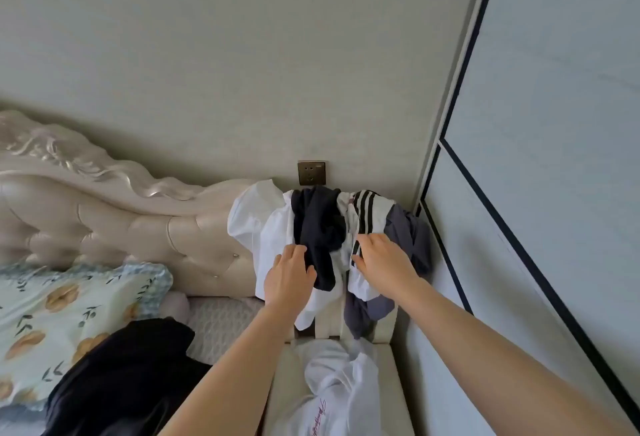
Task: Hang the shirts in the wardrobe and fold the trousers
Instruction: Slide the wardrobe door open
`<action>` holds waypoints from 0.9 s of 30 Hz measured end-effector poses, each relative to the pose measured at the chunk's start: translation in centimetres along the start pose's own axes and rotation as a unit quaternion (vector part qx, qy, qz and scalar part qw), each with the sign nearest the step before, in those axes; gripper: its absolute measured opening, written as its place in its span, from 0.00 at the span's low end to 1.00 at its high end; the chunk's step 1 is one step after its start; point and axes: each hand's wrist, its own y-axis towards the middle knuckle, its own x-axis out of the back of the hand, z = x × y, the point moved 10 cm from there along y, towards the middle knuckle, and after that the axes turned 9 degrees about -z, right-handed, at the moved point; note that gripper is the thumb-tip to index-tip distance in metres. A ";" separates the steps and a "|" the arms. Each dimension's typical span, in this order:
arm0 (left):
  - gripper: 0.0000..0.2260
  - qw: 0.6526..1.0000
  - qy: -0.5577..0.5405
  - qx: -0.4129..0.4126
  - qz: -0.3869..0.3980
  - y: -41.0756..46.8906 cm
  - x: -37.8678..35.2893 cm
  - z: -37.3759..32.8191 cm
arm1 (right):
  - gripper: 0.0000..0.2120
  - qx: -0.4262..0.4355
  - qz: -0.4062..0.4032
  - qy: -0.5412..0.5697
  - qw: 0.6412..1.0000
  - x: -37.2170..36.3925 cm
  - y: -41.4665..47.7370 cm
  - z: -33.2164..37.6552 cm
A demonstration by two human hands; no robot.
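Now | L hand [289, 278] flat on navy garment [318, 224] | R hand [382, 260] grip pinching striped garment [367, 211]

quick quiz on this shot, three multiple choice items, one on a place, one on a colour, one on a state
1. Where is the socket?
A on the wall above the pile of clothes
B on the wardrobe door
C beside the pillow

2. What colour are the stripes on the striped garment at the right hand?
A red
B black
C green

3. How does the pile lie?
A on hangers
B folded in a neat stack
C draped loose in a heap

Answers:
1 A, the socket sits on the wall just over the pile.
2 B, the stripes are black on white cloth.
3 C, the pieces hang crumpled over one another, with no hanger in view.
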 end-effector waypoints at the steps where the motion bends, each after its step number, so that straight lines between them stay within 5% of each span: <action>1: 0.18 1.000 -0.015 0.014 0.004 1.1 -0.6 0.3 | 0.19 0.007 0.011 0.013 1.000 -0.8 1.2 0.0; 9: 0.40 0.984 -0.104 0.108 0.098 7.1 -7.6 3.0 | 0.28 0.060 0.046 0.015 0.997 -5.5 8.4 1.4; 13: 0.45 0.984 -0.079 0.113 0.112 8.4 -9.1 3.9 | 0.18 0.072 0.046 -0.035 0.996 -7.1 9.9 1.6; 16: 0.35 0.989 -0.061 0.094 0.093 9.4 -9.0 4.4 | 0.11 0.071 0.041 -0.045 0.996 -7.4 10.8 1.8; 20: 0.08 0.981 -0.122 0.117 0.098 10.7 -8.4 5.2 | 0.07 0.051 0.022 -0.018 0.998 -5.8 12.7 2.2; 27: 0.05 0.971 -0.200 0.113 0.060 15.2 -3.1 4.4 | 0.07 -0.042 0.001 0.125 0.991 -1.4 17.2 0.9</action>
